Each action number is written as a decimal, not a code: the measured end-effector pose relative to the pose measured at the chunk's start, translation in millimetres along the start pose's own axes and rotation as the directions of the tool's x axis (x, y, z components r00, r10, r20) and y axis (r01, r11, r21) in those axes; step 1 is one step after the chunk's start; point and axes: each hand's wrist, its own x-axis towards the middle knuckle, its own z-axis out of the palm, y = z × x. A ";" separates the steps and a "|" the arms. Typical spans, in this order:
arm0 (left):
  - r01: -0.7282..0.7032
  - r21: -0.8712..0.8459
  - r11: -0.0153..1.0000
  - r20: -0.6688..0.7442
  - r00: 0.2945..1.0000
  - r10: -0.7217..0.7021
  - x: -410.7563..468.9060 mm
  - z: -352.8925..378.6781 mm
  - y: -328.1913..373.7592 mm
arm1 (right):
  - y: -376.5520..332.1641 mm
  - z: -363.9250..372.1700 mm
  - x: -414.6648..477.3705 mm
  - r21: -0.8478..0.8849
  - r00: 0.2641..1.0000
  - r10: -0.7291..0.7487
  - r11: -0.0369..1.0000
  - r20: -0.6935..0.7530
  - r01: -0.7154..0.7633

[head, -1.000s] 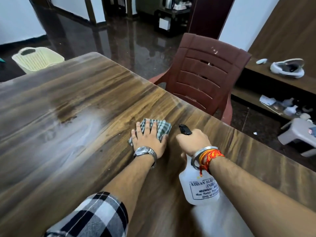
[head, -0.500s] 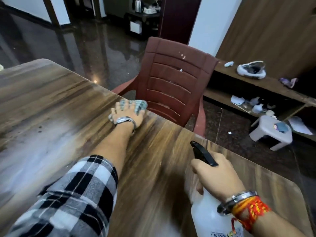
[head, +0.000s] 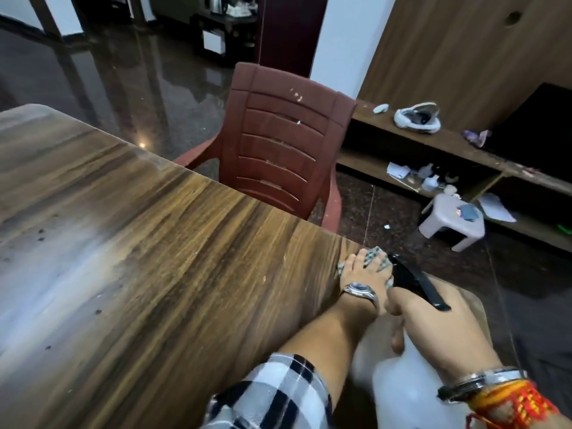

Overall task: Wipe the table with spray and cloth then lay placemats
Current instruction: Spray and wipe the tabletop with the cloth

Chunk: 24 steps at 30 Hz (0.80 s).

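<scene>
Head view shows my left hand (head: 365, 274) pressed flat on the cloth (head: 376, 257), fingers spread wide, right at the far edge of the table (head: 185, 243). My right hand (head: 433, 323) is wrapped tight around the neck of the spray bottle (head: 408, 394), just beside my left wrist.

I think I am in the wiping part of the job. To wipe well, I should keep my palm flat, push down evenly, and slide along the wood lines so no spot gets missed. I should watch the edge, because the cloth could slip off there. The bottle should stay out of the way.

The cloth is small, checked in green and white, and bunched up under my fingers. Only bits peek out. The table is brown wood with a pale, hazy patch on the left and some small dark specks there. I see no placemats yet.
</scene>
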 end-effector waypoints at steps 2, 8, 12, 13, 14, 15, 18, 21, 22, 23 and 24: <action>0.191 -0.028 0.981 -0.091 0.977 -0.192 -7.8 -5.1 -26.5 | 4.8 -7.2 -14.1 0.038 1.000 0.022 0.999 -0.011 -0.022; 0.550 0.078 0.832 -0.245 0.819 -0.519 -133.3 -12.2 -129.8 | 23.3 -30.5 -73.5 0.088 0.998 0.059 0.994 -0.004 -0.059; 0.674 0.008 0.739 -0.220 0.722 -0.656 -221.9 -4.3 -123.7 | 35.9 -55.0 -120.3 0.124 0.999 0.046 0.991 0.004 -0.046; 0.684 -0.001 0.729 -0.202 0.714 -0.670 -245.0 1.7 -113.2 | 40.2 -60.4 -132.7 0.147 1.000 0.030 0.989 0.004 -0.031; 0.698 -0.017 0.716 -0.209 0.698 -0.685 -270.2 8.8 -101.4 | 45.8 -64.9 -147.1 0.158 1.000 0.020 0.987 0.003 -0.020; 0.719 -0.027 0.695 -0.199 0.677 -0.708 -296.8 16.1 -86.8 | 51.6 -68.3 -162.3 0.145 1.000 0.005 0.989 -0.003 -0.005; 0.773 -0.050 0.632 -0.205 0.611 -0.764 -368.0 46.7 -37.0 | 71.8 -70.6 -207.7 0.117 0.997 -0.068 0.991 0.039 0.063; 0.785 -0.056 0.618 -0.179 0.601 -0.779 -417.7 72.3 11.8 | 97.0 -59.7 -253.1 0.105 0.985 -0.156 0.983 0.072 0.148; 0.777 -0.044 0.628 -0.164 0.615 -0.771 -429.6 77.6 26.2 | 106.2 -55.4 -270.5 0.101 0.979 -0.188 0.979 0.077 0.180; 0.764 -0.037 0.644 -0.141 0.634 -0.760 -438.6 79.6 39.3 | 114.4 -49.7 -286.3 0.120 0.970 -0.230 0.968 0.080 0.220; 0.750 -0.065 0.658 -0.130 0.647 -0.751 -447.1 77.7 52.8 | 121.0 -44.1 -300.8 0.146 0.961 -0.265 0.957 0.077 0.252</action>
